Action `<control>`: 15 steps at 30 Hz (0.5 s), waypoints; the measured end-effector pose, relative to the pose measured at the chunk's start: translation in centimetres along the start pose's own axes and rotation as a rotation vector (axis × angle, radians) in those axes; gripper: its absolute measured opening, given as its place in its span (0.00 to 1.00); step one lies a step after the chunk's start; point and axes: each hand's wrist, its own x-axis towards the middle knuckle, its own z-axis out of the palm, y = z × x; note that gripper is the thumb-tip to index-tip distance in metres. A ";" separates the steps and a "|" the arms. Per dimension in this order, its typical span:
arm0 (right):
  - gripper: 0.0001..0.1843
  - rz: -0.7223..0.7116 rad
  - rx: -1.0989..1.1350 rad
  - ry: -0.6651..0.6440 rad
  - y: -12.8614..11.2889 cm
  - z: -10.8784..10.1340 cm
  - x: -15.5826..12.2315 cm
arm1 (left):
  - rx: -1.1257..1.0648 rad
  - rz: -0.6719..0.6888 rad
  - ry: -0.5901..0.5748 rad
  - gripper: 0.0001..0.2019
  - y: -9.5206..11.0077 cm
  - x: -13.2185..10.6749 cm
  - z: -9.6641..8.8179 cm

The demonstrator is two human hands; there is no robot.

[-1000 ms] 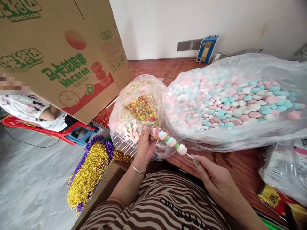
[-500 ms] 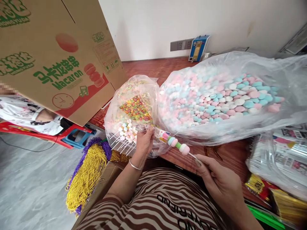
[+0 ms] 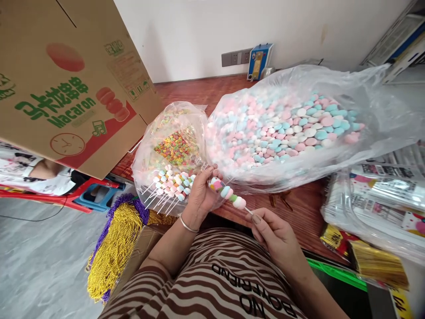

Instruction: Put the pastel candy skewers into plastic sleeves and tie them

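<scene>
My right hand [image 3: 274, 230] pinches the bare end of a white stick that carries a candy skewer [image 3: 229, 195] of pink, blue, green and white pieces. My left hand [image 3: 202, 190] is closed around the skewer's far end, where a clear printed wrapper [image 3: 199, 166] sits over the tip. Beside that hand, several finished skewers [image 3: 172, 184] lie fanned out on a clear bag of small multicoloured candy rings [image 3: 172, 148]. A big clear bag of pink, blue and white candies [image 3: 285, 128] lies just behind both hands on the wooden table [image 3: 199, 91].
A tilted cardboard box printed "Macaron" [image 3: 66, 84] fills the upper left. Gold and purple bead strands [image 3: 116, 243] hang below the table edge. Stacks of printed wrappers [image 3: 381, 195] and gold twist ties [image 3: 375, 263] lie at the right. Another person's arm [image 3: 46, 170] shows at the far left.
My right hand has pushed the skewer leftwards into my left hand, and the wrapper now covers more of its tip. The view has swung to the right.
</scene>
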 end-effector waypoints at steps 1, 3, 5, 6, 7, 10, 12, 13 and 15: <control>0.18 -0.059 -0.074 0.040 0.0 0.1 0.0 | -0.046 -0.013 -0.010 0.04 -0.2 -0.1 0.4; 0.14 -0.228 -0.291 0.152 0.3 0.2 -0.1 | -0.114 -0.020 -0.044 0.04 -0.7 -0.1 1.0; 0.10 -0.472 -0.578 0.267 1.0 0.1 0.0 | -0.120 -0.035 -0.040 0.04 -1.2 0.0 1.2; 0.08 -0.600 -0.726 0.305 1.4 -0.1 0.1 | -0.101 -0.044 -0.023 0.04 -1.4 0.1 1.2; 0.08 -0.718 -0.858 0.325 1.9 -0.3 0.1 | -0.077 -0.050 0.000 0.03 -1.5 0.2 1.2; 0.11 -0.911 -1.080 0.304 2.8 -0.8 0.3 | 0.000 -0.042 0.048 0.05 -2.0 0.7 1.0; 0.10 -0.872 -1.054 0.276 3.0 -0.8 0.3 | 0.035 -0.018 0.041 0.07 -2.4 0.8 0.9; 0.10 -0.799 -0.985 0.271 2.9 -0.7 0.3 | 0.044 -0.008 0.026 0.08 -2.5 0.9 0.9; 0.11 -0.556 -0.723 0.254 2.5 -0.2 0.2 | 0.046 0.001 -0.018 0.09 -2.8 0.8 0.9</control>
